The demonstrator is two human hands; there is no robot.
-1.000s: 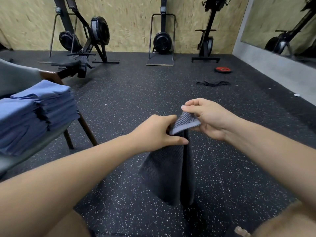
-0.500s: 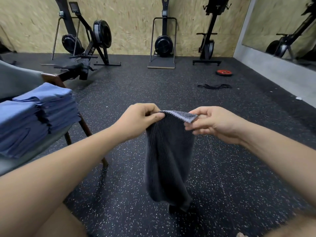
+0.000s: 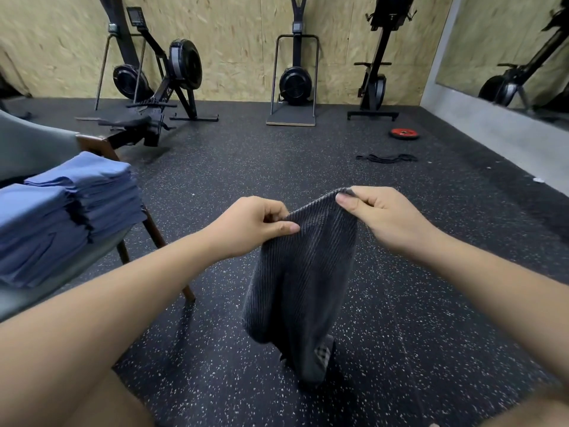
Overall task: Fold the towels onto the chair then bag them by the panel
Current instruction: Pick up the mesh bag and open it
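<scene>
A dark grey ribbed towel [image 3: 303,278] hangs in front of me above the floor. My left hand [image 3: 249,224] pinches its top left corner between thumb and curled fingers. My right hand [image 3: 378,215] pinches the top right corner, held a little higher. The top edge stretches between the two hands and the lower end dangles loose. To my left a grey chair [image 3: 34,143] with wooden legs carries two stacks of folded blue towels [image 3: 70,208] on its seat.
Black speckled rubber floor [image 3: 308,167] stretches ahead. Rowing and ski machines [image 3: 172,72] stand along the wooden panel wall [image 3: 240,35] at the back. A red weight plate [image 3: 404,133] and a black band [image 3: 386,158] lie at the right. A mirror [image 3: 508,47] lines the right wall.
My hands have moved apart along the grey towel's top edge, spreading it wider. The right hand has risen slightly and the towel now hangs more open.
</scene>
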